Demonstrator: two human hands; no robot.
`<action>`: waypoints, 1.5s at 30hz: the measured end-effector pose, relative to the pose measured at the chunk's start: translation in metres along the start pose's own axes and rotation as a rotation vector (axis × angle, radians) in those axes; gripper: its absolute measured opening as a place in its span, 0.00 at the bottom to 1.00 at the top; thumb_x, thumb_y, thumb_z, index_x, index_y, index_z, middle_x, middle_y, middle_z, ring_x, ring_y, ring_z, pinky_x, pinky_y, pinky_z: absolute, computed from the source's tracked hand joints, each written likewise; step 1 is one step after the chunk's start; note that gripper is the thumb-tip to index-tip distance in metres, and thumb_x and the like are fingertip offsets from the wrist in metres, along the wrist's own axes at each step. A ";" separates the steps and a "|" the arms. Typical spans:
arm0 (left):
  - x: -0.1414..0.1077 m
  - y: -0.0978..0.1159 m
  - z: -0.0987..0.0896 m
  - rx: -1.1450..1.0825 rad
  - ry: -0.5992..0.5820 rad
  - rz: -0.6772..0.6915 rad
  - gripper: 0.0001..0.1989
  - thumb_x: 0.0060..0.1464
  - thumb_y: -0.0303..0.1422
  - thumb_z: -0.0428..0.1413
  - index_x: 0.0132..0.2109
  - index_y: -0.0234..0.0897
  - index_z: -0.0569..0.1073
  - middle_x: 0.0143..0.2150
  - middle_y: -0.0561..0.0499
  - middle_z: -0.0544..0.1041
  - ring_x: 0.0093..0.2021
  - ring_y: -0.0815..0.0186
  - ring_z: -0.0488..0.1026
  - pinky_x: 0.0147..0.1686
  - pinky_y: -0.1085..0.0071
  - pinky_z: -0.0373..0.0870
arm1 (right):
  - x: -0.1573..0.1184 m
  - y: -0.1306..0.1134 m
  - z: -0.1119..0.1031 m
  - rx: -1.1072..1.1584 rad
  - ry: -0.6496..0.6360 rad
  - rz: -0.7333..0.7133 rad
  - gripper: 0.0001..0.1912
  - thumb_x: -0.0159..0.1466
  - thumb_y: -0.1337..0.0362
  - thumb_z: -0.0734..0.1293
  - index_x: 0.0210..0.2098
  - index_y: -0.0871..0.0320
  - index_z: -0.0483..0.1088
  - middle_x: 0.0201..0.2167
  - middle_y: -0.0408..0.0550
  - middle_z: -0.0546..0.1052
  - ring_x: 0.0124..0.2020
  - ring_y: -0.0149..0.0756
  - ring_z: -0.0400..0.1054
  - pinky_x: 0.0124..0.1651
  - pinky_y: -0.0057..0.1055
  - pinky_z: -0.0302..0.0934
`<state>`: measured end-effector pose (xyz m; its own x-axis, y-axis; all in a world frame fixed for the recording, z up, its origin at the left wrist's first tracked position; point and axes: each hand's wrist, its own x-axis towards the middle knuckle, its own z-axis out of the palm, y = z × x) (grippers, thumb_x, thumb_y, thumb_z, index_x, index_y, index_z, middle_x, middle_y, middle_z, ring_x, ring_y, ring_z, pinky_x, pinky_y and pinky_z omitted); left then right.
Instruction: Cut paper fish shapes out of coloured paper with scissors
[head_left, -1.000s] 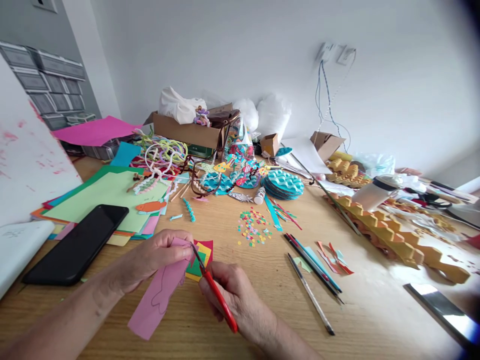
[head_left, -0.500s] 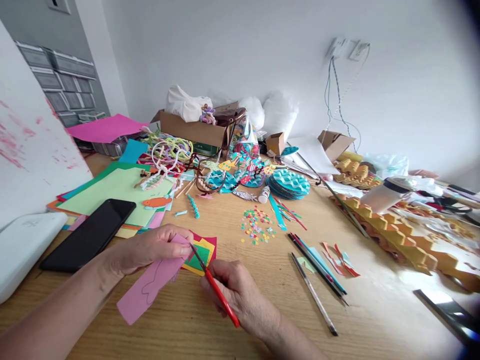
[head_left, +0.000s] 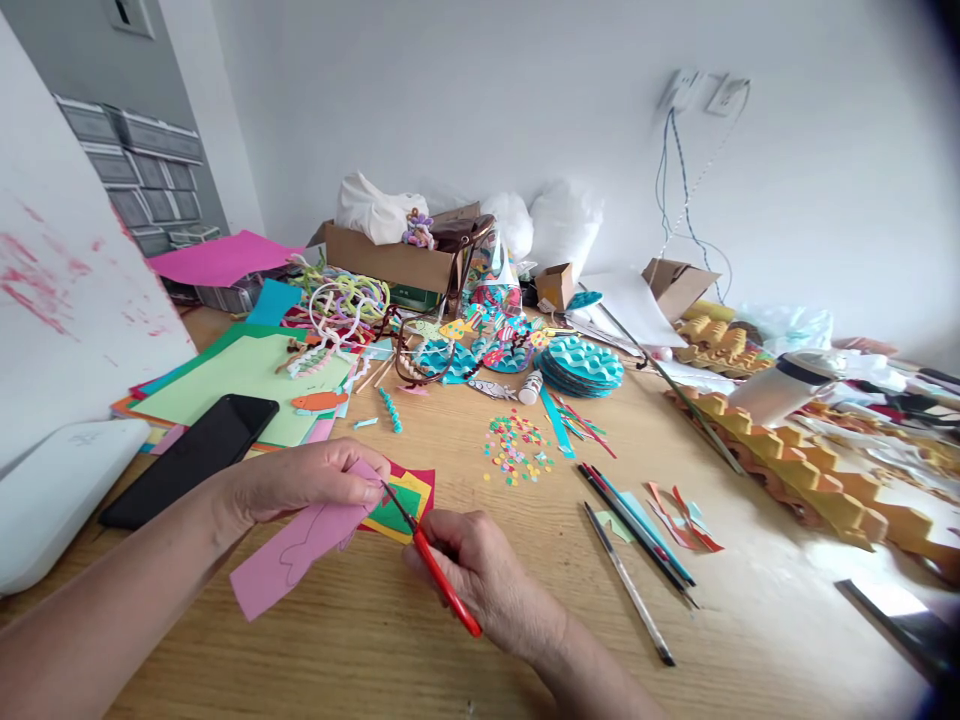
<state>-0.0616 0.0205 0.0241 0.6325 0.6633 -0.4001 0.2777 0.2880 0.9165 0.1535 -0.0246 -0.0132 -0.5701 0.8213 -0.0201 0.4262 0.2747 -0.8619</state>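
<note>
My left hand (head_left: 319, 480) pinches a strip of pink paper (head_left: 274, 565) near its upper end, thumb on top. A curved pencil outline shows on the strip, which slants down to the left. My right hand (head_left: 480, 570) is wrapped round the handles of red scissors (head_left: 442, 580). Their dark blades meet the paper's upper edge by my left thumb; how far apart the blades are I cannot make out. Under the scissor tips lie small stacked sheets of green paper (head_left: 401, 508), yellow and dark red on the table.
A black phone (head_left: 191, 460) lies left on coloured sheets, near an orange paper fish (head_left: 319, 401). Confetti dots (head_left: 517, 445), pencils (head_left: 637, 525) and a brush (head_left: 630, 585) lie right of centre. Egg-carton strips (head_left: 787, 460) and a white tumbler (head_left: 780, 388) are farther right.
The pink strip's lower end has swung slightly upward. Both hands keep their grips, and the scissors stay at the paper's upper edge. The whole view has shifted a little.
</note>
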 end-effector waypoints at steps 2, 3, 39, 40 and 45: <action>0.001 0.001 0.000 0.023 -0.008 -0.014 0.13 0.47 0.41 0.57 0.27 0.37 0.66 0.19 0.60 0.60 0.17 0.74 0.53 0.17 0.78 0.50 | 0.000 -0.002 -0.003 -0.005 -0.025 0.018 0.17 0.64 0.58 0.61 0.22 0.58 0.56 0.17 0.36 0.55 0.19 0.24 0.46 0.21 0.22 0.42; 0.002 0.002 0.000 0.040 -0.010 -0.022 0.13 0.48 0.42 0.57 0.28 0.37 0.66 0.20 0.59 0.61 0.18 0.74 0.54 0.18 0.77 0.51 | 0.001 -0.003 -0.005 -0.006 -0.050 0.028 0.16 0.65 0.58 0.60 0.23 0.58 0.56 0.17 0.36 0.56 0.19 0.24 0.47 0.21 0.22 0.43; 0.008 0.022 0.000 -0.126 0.092 0.015 0.19 0.51 0.48 0.54 0.32 0.35 0.75 0.20 0.50 0.74 0.16 0.68 0.67 0.15 0.77 0.59 | 0.034 -0.035 -0.037 0.527 0.275 0.079 0.09 0.46 0.69 0.67 0.24 0.59 0.61 0.18 0.34 0.66 0.19 0.23 0.56 0.21 0.21 0.50; 0.008 0.018 -0.004 -0.237 0.139 0.036 0.19 0.52 0.48 0.54 0.32 0.34 0.74 0.18 0.49 0.74 0.15 0.68 0.67 0.13 0.78 0.57 | 0.034 -0.032 -0.038 0.557 0.330 0.073 0.09 0.46 0.68 0.68 0.25 0.59 0.61 0.19 0.35 0.66 0.19 0.23 0.56 0.21 0.21 0.49; 0.011 -0.003 -0.001 -0.639 0.375 0.220 0.09 0.48 0.33 0.60 0.26 0.34 0.70 0.18 0.55 0.71 0.14 0.77 0.62 0.11 0.84 0.53 | 0.033 -0.021 -0.038 0.673 0.534 0.063 0.14 0.46 0.65 0.70 0.28 0.59 0.61 0.20 0.35 0.66 0.19 0.24 0.57 0.20 0.21 0.48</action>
<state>-0.0556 0.0276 0.0165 0.3059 0.9081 -0.2861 -0.3696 0.3902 0.8433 0.1526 0.0159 0.0238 -0.0807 0.9966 0.0172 -0.1578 0.0043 -0.9875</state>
